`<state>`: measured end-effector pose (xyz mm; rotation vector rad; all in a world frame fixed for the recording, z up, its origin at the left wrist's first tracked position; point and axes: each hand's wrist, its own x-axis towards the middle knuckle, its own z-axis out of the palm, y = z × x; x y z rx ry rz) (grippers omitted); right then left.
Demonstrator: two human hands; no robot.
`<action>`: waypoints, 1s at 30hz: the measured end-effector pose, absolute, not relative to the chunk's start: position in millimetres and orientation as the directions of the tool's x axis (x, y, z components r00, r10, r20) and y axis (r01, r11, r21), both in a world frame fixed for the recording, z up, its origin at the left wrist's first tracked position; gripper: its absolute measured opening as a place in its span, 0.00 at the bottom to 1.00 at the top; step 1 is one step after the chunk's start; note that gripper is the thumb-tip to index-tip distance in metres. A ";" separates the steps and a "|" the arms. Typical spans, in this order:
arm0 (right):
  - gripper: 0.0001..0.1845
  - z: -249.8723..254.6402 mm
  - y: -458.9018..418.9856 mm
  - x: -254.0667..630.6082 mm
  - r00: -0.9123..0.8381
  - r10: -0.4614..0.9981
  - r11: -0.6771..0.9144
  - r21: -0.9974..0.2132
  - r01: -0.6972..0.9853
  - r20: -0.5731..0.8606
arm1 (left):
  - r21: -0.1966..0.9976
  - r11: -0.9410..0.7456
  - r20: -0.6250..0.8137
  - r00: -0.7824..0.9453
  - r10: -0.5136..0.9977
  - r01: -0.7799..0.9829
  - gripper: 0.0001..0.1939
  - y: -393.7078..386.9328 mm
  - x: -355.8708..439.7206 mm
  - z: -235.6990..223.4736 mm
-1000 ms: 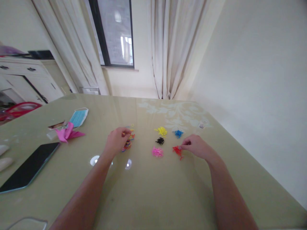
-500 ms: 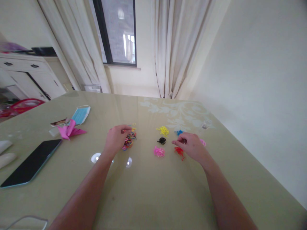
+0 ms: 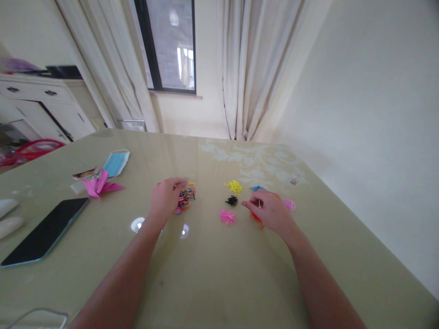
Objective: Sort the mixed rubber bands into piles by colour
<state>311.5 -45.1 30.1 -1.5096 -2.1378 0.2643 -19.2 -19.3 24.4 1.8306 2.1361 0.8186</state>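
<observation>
Nearest, a pale cable (image 3: 37, 311) is laid on the glossy surface (image 3: 212, 274), left of the left hand (image 3: 165, 197). Farther out, a dark tablet (image 3: 46, 230) is set well to that hand's left. Between the hands, a pink pile (image 3: 227, 217) of small bands is gathered. A red pile (image 3: 259, 223) is partly covered by the right hand (image 3: 269, 211), which is held with fingers curled and thumb extended; whether a band is pinched there cannot be told. Just left of the right thumb, a black pile (image 3: 232, 200) is placed. The left thumb and fingertips are brought close together at a mixed pile (image 3: 186, 197) of coloured bands; what is gripped cannot be made out. Beyond the right hand, a blue pile (image 3: 257, 188) is partly hidden, and a yellow pile (image 3: 233, 187) is placed to its left. Beyond the left hand, on its left, a pink folded piece (image 3: 101, 184) and a blue mask (image 3: 116, 163) are seen.
</observation>
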 end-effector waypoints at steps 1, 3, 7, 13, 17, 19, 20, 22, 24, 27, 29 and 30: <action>0.20 30.7 -45.5 310.6 -0.251 0.926 0.356 -0.433 0.828 0.281 | 0.524 0.078 0.190 -0.206 0.960 0.848 0.16 -19.5 -19.2 24.4; 0.20 31.3 -46.1 309.4 -0.249 0.930 0.350 -0.437 0.829 0.272 | 0.508 0.078 0.192 -0.201 0.961 0.858 0.17 -19.3 -19.8 24.0; 0.20 31.0 -47.2 305.5 -0.261 0.915 0.381 -0.449 0.808 0.307 | 0.577 0.001 0.235 -0.167 0.957 0.817 0.16 -16.1 -19.7 20.7; 0.22 35.3 -58.9 285.3 -0.228 0.858 0.490 -0.599 0.634 0.461 | 0.840 -0.382 0.370 0.107 0.923 0.386 0.12 -25.1 7.4 21.2; 0.17 38.9 -69.1 272.6 -0.252 0.838 0.543 -0.692 0.476 0.484 | 0.844 -0.506 0.481 0.163 0.861 0.177 0.06 -46.5 32.5 28.6; 0.15 39.0 -72.4 269.5 -0.246 0.830 0.556 -0.718 0.418 0.500 | 0.846 -0.522 0.498 0.182 0.848 0.112 0.05 -55.2 40.1 31.0; 0.15 38.9 -73.7 268.7 -0.240 0.826 0.564 -0.727 0.393 0.511 | 0.845 -0.527 0.505 0.193 0.841 0.088 0.05 -58.4 42.6 31.7; 0.13 38.9 -75.7 268.0 -0.239 0.813 0.582 -0.735 0.348 0.531 | 0.841 -0.537 0.513 0.216 0.831 0.066 0.05 -62.7 45.6 32.4; 0.11 39.7 -77.2 267.8 -0.248 0.800 0.600 -0.734 0.318 0.546 | 0.833 -0.548 0.520 0.235 0.821 0.072 0.05 -65.3 47.4 32.6; 0.10 41.5 -77.8 267.8 -0.251 0.787 0.617 -0.722 0.313 0.564 | 0.835 -0.543 0.509 0.256 0.822 0.082 0.05 -67.1 49.3 32.2; 0.10 41.8 -76.6 268.1 -0.243 0.787 0.616 -0.716 0.328 0.566 | 0.849 -0.522 0.485 0.267 0.833 0.086 0.06 -64.9 49.2 30.5; 0.10 41.5 -75.4 268.6 -0.234 0.790 0.612 -0.716 0.335 0.567 | 0.853 -0.512 0.474 0.261 0.841 0.100 0.07 -62.0 48.0 28.8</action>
